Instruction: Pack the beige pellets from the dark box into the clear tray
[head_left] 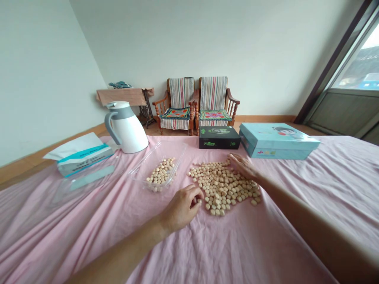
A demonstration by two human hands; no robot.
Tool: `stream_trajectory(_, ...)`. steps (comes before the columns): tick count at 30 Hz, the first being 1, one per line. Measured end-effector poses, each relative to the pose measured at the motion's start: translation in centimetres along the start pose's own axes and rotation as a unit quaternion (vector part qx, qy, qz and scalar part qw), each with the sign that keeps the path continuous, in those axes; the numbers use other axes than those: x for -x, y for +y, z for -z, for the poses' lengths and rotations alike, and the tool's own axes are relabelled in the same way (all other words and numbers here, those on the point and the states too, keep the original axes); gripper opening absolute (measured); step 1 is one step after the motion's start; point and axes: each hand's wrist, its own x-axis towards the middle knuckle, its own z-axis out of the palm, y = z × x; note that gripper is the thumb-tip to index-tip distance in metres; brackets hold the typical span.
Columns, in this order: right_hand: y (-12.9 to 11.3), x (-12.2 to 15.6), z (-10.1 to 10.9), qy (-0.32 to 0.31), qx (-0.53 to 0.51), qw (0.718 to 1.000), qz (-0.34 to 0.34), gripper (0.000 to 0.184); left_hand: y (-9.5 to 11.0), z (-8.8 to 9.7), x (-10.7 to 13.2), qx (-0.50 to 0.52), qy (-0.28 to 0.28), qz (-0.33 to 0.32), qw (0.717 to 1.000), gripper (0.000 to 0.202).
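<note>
A spread of small round beige pieces (225,181) lies on the pink cloth in front of me; I cannot tell what they are made of. My left hand (186,205) rests at the near left edge of the spread, its fingers curled in. A pale bit shows at the fingertips, probably one of the beige pieces, though the fingers hide most of it. At the far right edge, my right hand (242,166) lies low with fingers stretched out, touching the outer pieces. A clear plastic tray (140,167) to the left of the spread holds more of the same pieces.
Left of the tray are a tissue pack (84,157), a clear lid (91,177) and a white and grey jug (128,130). Behind the spread stand a black box (219,140) and a light blue box (275,144). Two wooden chairs (180,104) are by the wall.
</note>
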Motion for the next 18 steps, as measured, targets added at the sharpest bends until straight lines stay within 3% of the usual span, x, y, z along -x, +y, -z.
stream_trajectory(4,-2.5,1.0,-0.4,-0.098,-0.029,0.994,0.049,0.057,-0.1,-0.1,0.0,-0.006,-0.001,-0.004,1.000,0.022)
stream_trajectory(6,-3.4,1.8,-0.3,-0.111,-0.054,0.991,0.045,0.056,0.1,0.0,0.0,-0.005,0.004,-0.010,1.000,0.022)
stream_trajectory(8,-3.3,2.6,-0.1,-0.068,-0.073,0.995,0.003,0.058,0.7,0.4,0.1,-0.006,0.011,-0.027,1.000,0.020)
stream_trajectory(11,-1.5,3.6,0.0,0.045,-0.053,0.996,-0.062,0.060,2.0,2.0,0.2,-0.028,0.042,-0.073,0.996,0.017)
stream_trajectory(13,0.0,4.0,-0.1,0.082,-0.020,0.994,-0.065,0.056,2.8,3.7,0.2,-0.058,0.107,-0.102,0.987,0.014)
stream_trajectory(15,1.1,4.2,-0.3,0.095,-0.005,0.994,-0.057,0.053,3.0,5.7,-0.1,-0.096,0.209,-0.112,0.967,0.010)
stream_trajectory(18,2.0,4.1,-0.7,0.103,0.004,0.993,-0.051,0.050,1.8,8.7,-0.8,-0.176,0.304,-0.068,0.934,0.008)
